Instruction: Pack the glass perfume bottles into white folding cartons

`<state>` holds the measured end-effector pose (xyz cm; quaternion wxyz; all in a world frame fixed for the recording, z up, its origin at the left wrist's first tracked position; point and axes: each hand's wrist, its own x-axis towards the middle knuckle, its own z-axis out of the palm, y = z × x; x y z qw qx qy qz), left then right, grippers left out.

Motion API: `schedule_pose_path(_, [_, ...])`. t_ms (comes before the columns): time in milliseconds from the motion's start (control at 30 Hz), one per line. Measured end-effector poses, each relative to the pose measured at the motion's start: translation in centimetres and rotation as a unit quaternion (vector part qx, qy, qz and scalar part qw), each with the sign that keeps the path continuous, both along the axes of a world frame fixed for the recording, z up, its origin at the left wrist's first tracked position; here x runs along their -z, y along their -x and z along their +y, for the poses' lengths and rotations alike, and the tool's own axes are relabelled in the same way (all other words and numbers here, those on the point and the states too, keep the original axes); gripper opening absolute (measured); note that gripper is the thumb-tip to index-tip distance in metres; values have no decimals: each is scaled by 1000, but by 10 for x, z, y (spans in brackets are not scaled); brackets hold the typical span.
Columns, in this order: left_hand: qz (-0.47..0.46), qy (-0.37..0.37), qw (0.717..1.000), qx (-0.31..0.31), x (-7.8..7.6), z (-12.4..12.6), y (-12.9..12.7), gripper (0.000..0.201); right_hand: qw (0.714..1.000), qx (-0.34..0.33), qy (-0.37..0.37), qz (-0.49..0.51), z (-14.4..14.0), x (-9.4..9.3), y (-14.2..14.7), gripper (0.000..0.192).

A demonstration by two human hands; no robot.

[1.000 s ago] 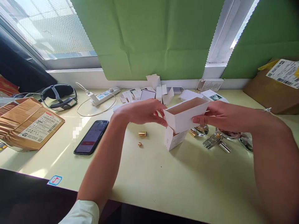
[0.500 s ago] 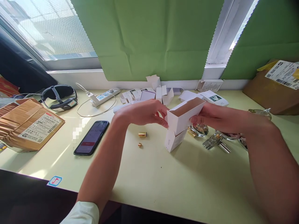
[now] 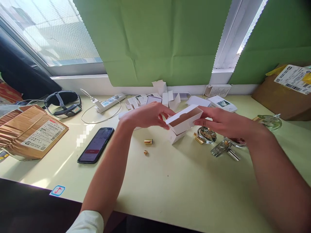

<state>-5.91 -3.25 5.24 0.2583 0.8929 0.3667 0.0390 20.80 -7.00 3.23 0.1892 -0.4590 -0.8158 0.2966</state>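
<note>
A small white cardboard box [image 3: 184,120] with an open top and brown inside is held just above the pale green table [image 3: 155,181]. My left hand [image 3: 145,116] pinches its left end and my right hand [image 3: 218,121] grips its right end. A second white box piece [image 3: 174,137] sits right under it on the table. Two small gold caps [image 3: 148,141] lie just left of the boxes.
Glass perfume bottles [image 3: 206,134] and a clear bottle [image 3: 224,147] lie under my right arm, another [image 3: 269,122] further right. A black phone [image 3: 95,145], a brown parcel [image 3: 31,132], a headset [image 3: 63,102], a power strip [image 3: 109,101], loose white boxes [image 3: 160,95] and a cardboard carton [image 3: 286,94] ring the table.
Both hands have lowered the white box and tipped it flatter, away from me, close over the box piece on the table. A glass bottle at the right has come into sight.
</note>
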Motion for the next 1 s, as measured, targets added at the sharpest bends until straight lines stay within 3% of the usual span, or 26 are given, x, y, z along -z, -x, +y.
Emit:
schedule_pose_path(233, [-7,19,1000,3,7,9,4,23,994,-59,21,95,11,10,3,38])
schedule_pose_path(433, [0,11,1000,1,7,12,7,18,986,-36,41,156,18,22,7,45])
schedule_pose_path(600, [19,-8,1000,-17,9,14,9,22,992,0,-8,125,22,26,10,41])
schedule_pose_path(767, [15,34,999,-22,10,14,11,27,994,0,14,113,21,25,8,45])
schedule_pose_path(900, [20,78,997,-22,6,10,11,50,998,30,20,43,18,20,6,47])
schedule_pose_path(1000, [10,89,996,-17,1,6,10,62,1000,16,12,10,15,16,6,41])
